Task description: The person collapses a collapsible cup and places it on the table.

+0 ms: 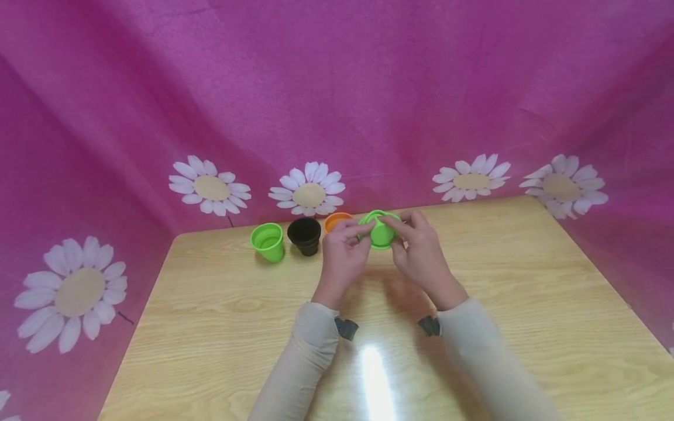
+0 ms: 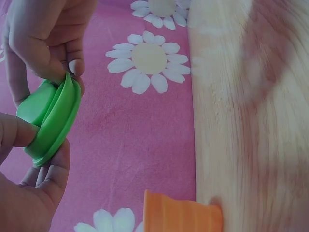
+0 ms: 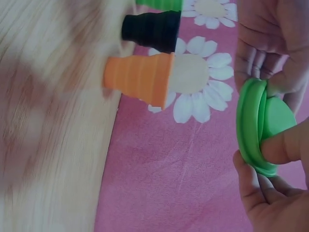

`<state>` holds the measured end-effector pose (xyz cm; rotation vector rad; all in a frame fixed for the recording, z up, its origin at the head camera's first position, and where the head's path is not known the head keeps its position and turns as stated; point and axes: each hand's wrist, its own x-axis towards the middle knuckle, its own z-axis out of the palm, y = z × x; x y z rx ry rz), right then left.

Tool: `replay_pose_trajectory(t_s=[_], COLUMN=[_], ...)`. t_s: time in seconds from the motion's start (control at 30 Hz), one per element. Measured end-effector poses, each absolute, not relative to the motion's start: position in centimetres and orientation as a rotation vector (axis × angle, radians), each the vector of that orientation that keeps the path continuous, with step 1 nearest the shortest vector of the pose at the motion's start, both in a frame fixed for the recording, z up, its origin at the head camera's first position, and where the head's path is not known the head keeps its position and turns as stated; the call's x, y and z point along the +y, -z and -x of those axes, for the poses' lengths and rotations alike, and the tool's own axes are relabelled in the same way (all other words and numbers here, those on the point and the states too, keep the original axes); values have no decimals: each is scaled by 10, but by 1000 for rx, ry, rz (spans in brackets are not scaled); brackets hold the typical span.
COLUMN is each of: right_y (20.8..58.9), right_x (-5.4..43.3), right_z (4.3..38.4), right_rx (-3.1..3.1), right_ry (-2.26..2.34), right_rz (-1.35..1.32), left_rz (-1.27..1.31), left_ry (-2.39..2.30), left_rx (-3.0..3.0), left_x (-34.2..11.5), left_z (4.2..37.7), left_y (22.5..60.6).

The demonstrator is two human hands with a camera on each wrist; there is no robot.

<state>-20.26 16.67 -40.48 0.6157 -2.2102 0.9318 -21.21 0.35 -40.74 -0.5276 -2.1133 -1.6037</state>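
Flattened green cup (image 1: 382,235) is pinched at opposite edges by left hand (image 1: 343,254), right hand (image 1: 423,254), apparently for steadiness; orange cup (image 3: 137,79) is set nearby.

The left arm (image 1: 300,368) and right arm (image 1: 492,362) reached forward, slanting inward. I saw the left grip (image 1: 344,254) and right grip (image 1: 423,254) close together, thumbs (image 2: 17,131) and fingers (image 2: 59,171) bent in a pinch, the wrists (image 1: 327,297) set farther apart.
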Motion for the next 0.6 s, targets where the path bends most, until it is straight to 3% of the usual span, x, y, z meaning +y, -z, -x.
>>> replay_pose_trajectory(t_s=[0.37,0.6], right_y=[404,402], right_x=[166,170], right_z=[198,198], right_rx=[-2250,-2326], right_ry=[-720,-1031], right_rz=[-665,-626], left_rz=[557,442], left_ry=[1436,1867], left_rx=[-2131,-2165], left_x=[4,-3], left_z=[210,216], left_y=[409,412])
